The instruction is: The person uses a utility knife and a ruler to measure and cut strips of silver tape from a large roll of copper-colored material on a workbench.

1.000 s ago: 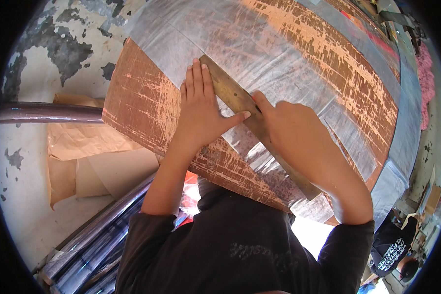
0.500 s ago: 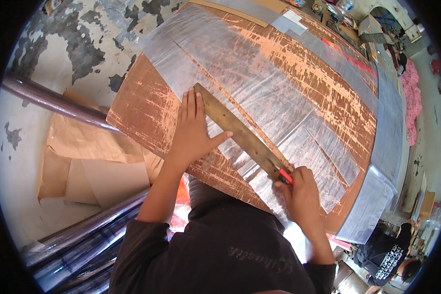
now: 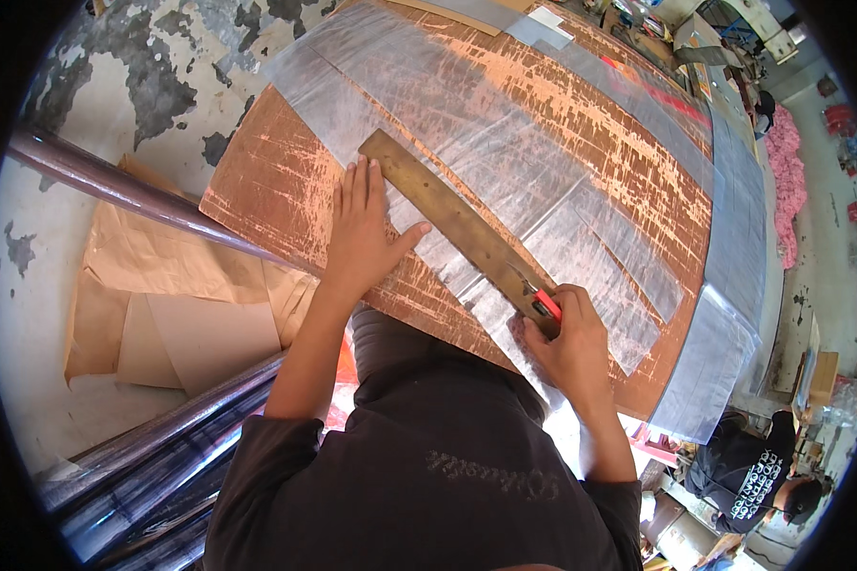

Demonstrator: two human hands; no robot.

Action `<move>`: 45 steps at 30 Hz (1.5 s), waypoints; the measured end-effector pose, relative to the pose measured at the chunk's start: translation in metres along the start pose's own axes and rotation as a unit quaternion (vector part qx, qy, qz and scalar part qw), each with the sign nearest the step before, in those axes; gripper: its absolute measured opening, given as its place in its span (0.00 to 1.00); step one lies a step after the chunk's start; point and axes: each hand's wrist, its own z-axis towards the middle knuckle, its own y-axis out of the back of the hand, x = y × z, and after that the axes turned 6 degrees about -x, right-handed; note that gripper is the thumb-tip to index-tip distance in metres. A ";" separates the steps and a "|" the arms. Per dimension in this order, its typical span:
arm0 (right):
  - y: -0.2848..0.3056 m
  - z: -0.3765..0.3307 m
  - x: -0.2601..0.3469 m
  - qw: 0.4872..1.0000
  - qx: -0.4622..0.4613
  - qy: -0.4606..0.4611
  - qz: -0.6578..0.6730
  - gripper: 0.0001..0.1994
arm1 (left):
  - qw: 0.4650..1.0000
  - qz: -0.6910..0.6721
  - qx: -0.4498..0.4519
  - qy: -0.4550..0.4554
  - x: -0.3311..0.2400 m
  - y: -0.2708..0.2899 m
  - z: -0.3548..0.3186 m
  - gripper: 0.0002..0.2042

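A long brass-coloured ruler (image 3: 457,226) lies slantwise on clear plastic sheet (image 3: 543,171) over the worn orange table (image 3: 257,186). The left hand (image 3: 362,233) presses it flat, fingers spread — the right hand (image 3: 567,343) grips a red cutter (image 3: 546,303) at its lower end.

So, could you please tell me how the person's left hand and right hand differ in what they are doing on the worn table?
The left hand lies flat with fingers spread, pressing the far part of the wooden straightedge; the right hand is curled shut around a red-handled cutter at the near end. The left hand holds nothing, the right holds a tool. Both rest on the clear film along the straightedge.
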 end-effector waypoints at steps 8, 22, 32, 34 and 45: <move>0.045 -0.027 -0.039 0.992 -0.128 0.003 -0.008 0.17 | 0.989 -0.009 0.001 -0.146 0.031 0.007 0.067 0.37; 0.116 -0.127 -0.181 0.891 -0.288 -0.279 -0.214 0.23 | 0.957 -0.082 0.117 -0.254 0.050 0.031 0.126 0.20; 0.131 -0.140 -0.255 0.832 -0.272 -0.387 -0.291 0.24 | 0.956 -0.085 0.165 -0.227 0.034 0.044 0.130 0.22; 0.128 -0.144 -0.267 0.833 -0.275 -0.387 -0.286 0.25 | 0.957 -0.078 0.154 -0.235 0.032 0.044 0.130 0.23; 0.112 -0.142 -0.282 0.845 -0.254 -0.396 -0.254 0.27 | 0.951 -0.132 0.159 -0.230 0.049 0.033 0.128 0.16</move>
